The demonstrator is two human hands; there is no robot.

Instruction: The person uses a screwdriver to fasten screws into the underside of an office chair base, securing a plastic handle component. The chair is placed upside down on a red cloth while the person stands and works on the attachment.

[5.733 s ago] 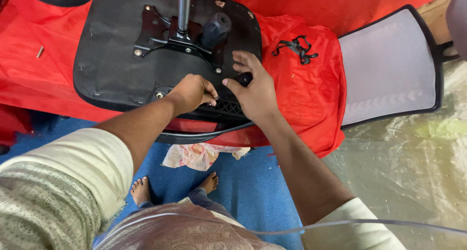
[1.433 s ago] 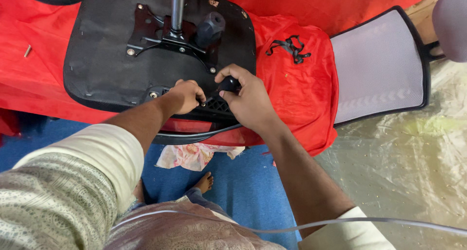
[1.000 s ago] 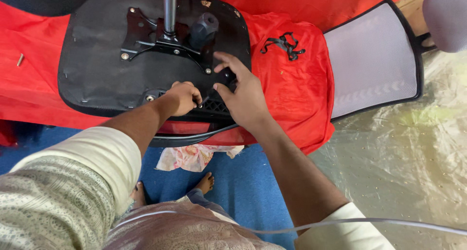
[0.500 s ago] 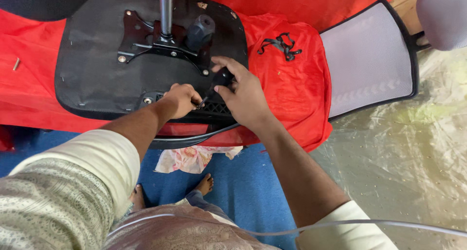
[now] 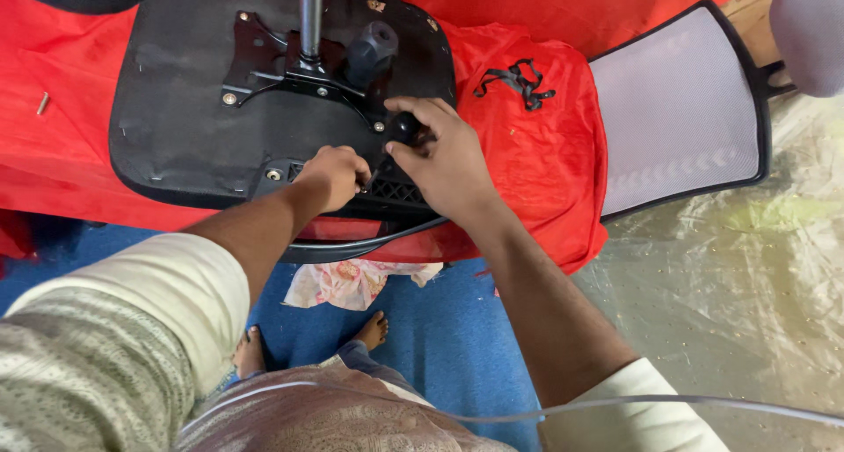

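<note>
seat underside (image 5: 185, 127) | left hand (image 5: 334, 175) fisted, contents hidden | right hand (image 5: 444, 157) grips black knob (image 5: 405, 128)

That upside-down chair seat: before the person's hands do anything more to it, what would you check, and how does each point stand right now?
1. Seat lies flat, underside up, on the red cloth: ok.
2. Right hand grips the black knob firmly: ok.
3. Left hand steadies the black bracket at the seat's near edge: ok.
4. Bracket lined up with its holes: cannot tell, the hands cover it.
5. Metal plate bolted around the post: bolts show, tightness cannot tell.
6. Bare feet clear of the seat's edge: not ok, they stand just below it.
</note>
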